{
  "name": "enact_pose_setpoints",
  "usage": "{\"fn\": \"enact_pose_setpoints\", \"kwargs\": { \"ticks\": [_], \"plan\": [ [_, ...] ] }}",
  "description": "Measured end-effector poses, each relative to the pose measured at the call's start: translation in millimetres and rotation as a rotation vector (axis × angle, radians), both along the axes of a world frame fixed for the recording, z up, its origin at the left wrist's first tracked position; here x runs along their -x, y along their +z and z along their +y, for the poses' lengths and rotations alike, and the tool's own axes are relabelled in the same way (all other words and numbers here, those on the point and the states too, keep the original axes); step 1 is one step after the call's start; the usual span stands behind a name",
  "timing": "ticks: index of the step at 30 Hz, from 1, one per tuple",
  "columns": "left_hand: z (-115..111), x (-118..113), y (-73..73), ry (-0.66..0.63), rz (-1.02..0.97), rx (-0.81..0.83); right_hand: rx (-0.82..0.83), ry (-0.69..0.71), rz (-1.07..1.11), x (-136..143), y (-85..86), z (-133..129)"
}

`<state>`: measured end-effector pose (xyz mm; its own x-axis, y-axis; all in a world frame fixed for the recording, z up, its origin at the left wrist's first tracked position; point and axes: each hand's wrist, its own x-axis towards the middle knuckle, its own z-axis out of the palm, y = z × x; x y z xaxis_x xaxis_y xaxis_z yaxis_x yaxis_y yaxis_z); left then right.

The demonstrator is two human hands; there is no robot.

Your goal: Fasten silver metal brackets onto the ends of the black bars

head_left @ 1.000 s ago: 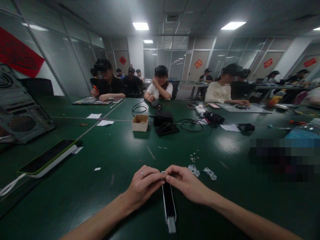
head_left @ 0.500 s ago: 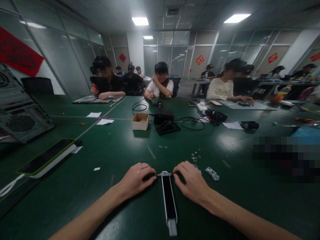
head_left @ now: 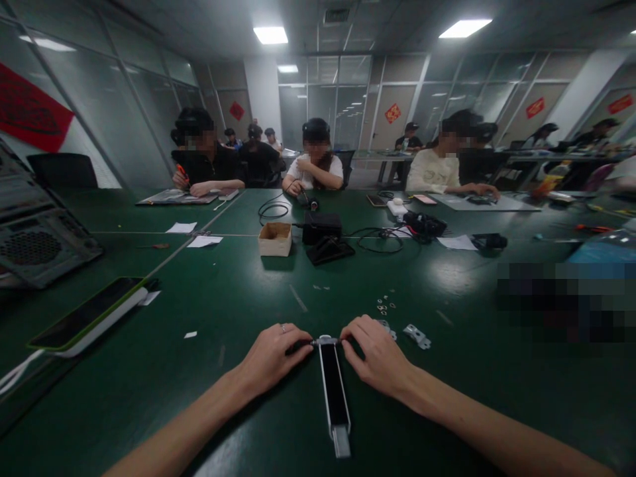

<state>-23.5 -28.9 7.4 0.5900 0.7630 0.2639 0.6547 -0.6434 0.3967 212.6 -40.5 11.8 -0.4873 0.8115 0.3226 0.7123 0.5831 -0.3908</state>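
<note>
Black strip [head_left: 334,391]: lying flat on green table [head_left: 238,298], long axis running toward the person; left hand [head_left: 272,354] and right hand [head_left: 377,354] are pinching its far end, equally near.

Matt green table [head_left: 238,397]; glossy black strip [head_left: 334,391] with bare metal end; shiny metal brackets [head_left: 416,336]; raw cardboard box [head_left: 275,239].
</note>
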Motion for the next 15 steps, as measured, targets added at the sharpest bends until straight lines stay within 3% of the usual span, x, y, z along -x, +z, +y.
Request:
{"fn": "enact_pose_setpoints", "kwargs": {
  "ticks": [8,12,15],
  "plan": [
    [-3,-7,2.9,0.018,-0.008,0.01,-0.015,0.009,-0.044,1,-0.4,-1],
    [-3,-6,3.6,0.015,0.004,0.008,-0.051,0.001,-0.09,-10,20.9,13],
    [-3,-4,3.2,0.007,-0.008,0.006,-0.031,-0.096,-0.163,-35,44.3,33]
  ]
}}
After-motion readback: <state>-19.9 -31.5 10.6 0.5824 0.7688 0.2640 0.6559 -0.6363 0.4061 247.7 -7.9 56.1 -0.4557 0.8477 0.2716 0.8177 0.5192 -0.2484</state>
